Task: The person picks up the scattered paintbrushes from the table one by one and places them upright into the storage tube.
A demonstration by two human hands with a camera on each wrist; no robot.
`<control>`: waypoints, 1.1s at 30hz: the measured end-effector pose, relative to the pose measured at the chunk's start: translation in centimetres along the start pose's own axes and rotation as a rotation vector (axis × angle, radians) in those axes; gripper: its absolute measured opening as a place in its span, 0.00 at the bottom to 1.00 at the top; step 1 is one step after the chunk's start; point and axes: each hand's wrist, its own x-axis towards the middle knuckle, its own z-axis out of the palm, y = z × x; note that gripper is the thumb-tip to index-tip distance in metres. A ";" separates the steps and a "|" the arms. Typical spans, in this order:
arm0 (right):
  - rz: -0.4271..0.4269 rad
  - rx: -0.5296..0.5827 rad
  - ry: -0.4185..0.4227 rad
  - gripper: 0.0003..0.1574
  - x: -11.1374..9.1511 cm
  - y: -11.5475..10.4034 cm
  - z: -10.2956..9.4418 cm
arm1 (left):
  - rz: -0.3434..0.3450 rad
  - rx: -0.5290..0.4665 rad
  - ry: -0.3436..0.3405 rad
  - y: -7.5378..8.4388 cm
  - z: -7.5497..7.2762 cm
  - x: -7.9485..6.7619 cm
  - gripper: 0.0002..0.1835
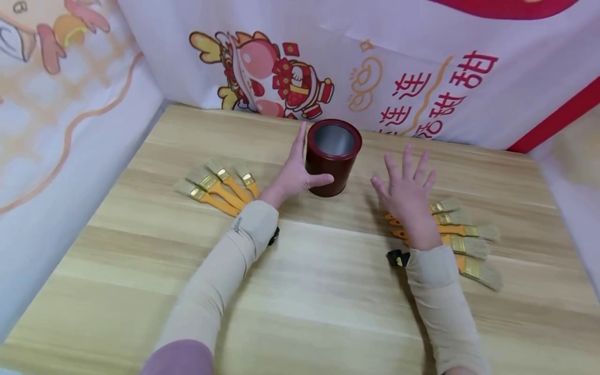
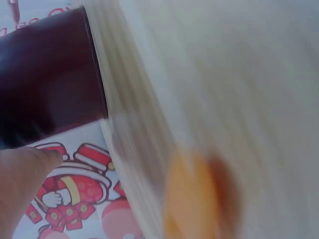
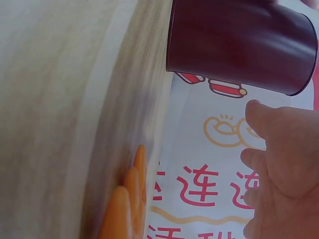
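A dark red cylindrical can (image 1: 330, 174) with an open top stands upright near the back of the table. My left hand (image 1: 300, 169) is at the can's left side, thumb spread from the fingers; whether it touches the can I cannot tell. To the right of the can, my right hand (image 1: 407, 195) is held with fingers spread and nothing in it. It hovers by the handles of several paintbrushes (image 1: 464, 245). Behind the left wrist lie several more paintbrushes (image 1: 220, 187), fanned out with bristles away from me. The right wrist view shows the can (image 3: 239, 45) apart from the right hand's fingers.
The wooden table (image 1: 323, 291) ends at a printed cloth backdrop (image 1: 356, 67) close behind the can. Another printed cloth (image 1: 70, 130) hangs along the left edge. Brush handles (image 3: 119, 214) lie low beside the right wrist.
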 end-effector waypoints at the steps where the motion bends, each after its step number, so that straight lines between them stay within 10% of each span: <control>1: 0.009 -0.005 0.002 0.43 -0.1 0.2 0.0 | 0.005 -0.024 -0.005 0.1 0.3 0.2 0.69; 20: 0.040 0.034 -0.021 0.46 0.0 0.4 -0.3 | 0.099 -0.171 -0.050 1.2 1.1 1.2 0.61; 33: 0.040 0.050 -0.017 0.47 -0.1 0.4 -0.3 | 0.044 -0.102 -0.072 2.3 1.1 0.6 0.56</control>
